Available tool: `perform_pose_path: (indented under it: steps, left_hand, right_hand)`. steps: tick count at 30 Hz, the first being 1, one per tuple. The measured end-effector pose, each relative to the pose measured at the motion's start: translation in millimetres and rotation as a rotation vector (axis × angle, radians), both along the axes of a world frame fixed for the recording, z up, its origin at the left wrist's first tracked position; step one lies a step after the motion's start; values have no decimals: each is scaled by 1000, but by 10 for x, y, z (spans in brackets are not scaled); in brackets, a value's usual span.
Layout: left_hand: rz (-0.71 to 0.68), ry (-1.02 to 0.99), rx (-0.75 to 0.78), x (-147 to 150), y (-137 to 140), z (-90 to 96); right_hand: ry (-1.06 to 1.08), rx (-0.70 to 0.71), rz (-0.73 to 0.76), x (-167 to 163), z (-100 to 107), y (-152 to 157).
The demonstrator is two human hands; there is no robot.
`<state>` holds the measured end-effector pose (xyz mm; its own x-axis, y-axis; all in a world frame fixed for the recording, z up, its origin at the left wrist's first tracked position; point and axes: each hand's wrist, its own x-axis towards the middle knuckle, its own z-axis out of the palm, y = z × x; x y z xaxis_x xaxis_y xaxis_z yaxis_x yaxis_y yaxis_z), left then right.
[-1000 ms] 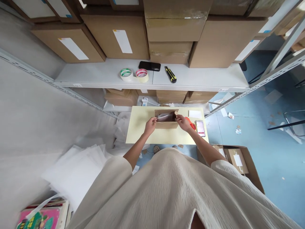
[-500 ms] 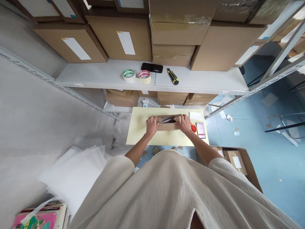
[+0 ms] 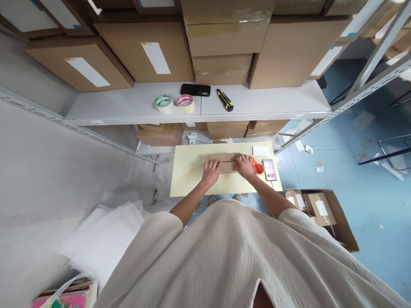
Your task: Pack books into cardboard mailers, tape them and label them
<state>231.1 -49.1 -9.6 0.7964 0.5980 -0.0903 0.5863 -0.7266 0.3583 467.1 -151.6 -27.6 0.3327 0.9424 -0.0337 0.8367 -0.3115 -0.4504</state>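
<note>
A small cardboard box lies on the pale yellow tabletop, its top flaps folded down with a thin dark seam between them. My left hand grips the box's left end, fingers curled over the flaps. At the other end, my right hand holds the box the same way, fingertips on the flaps near the seam. Just right of that hand is an orange-red object with a rounded loop, partly hidden by the hand. Beside it lies a phone with a lit screen. The inside of the box is hidden.
A white card lies at the table's back right. On the shelf are two tape rolls, a black phone and a yellow-black utility knife. An open carton with boxes stands right; white packing sheets lie left.
The box's flaps, upright with the inside showing before, are now folded down. Both hands have moved from the raised flaps onto the top. The view has shifted slightly.
</note>
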Motion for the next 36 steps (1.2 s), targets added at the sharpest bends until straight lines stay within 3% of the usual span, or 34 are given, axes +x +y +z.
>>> perform_pose_path:
  steps: [4, 8, 12, 18, 22, 26, 30, 33, 36]
  left_hand:
    - [-2, 81, 44, -6, -27, -84]
    - [-2, 143, 76, 58, -11, -94]
    - [12, 136, 65, 103, -1, -99]
    - [25, 111, 43, 105, -17, -142]
    - [31, 84, 38, 92, 10, -180]
    - [37, 45, 24, 87, 35, -231]
    - [58, -5, 13, 88, 18, -284]
    - [64, -31, 9, 92, -2, -298]
    - [59, -50, 2, 92, -11, -292]
  right_hand:
    - [13, -38, -236, 109, -113, -256]
    - [8, -287, -455, 348, -235, -554]
    - [28, -422, -428, 501, -343, -709]
    - [63, -472, -349, 559, -422, -719]
    - [94, -425, -362, 617, -353, -708]
    - [158, -346, -462, 761, -155, -654]
    - [391, -105, -504, 953, 118, -467]
    - [557, 84, -451, 976, 340, -225]
    - [685, 79, -321, 831, 531, 37]
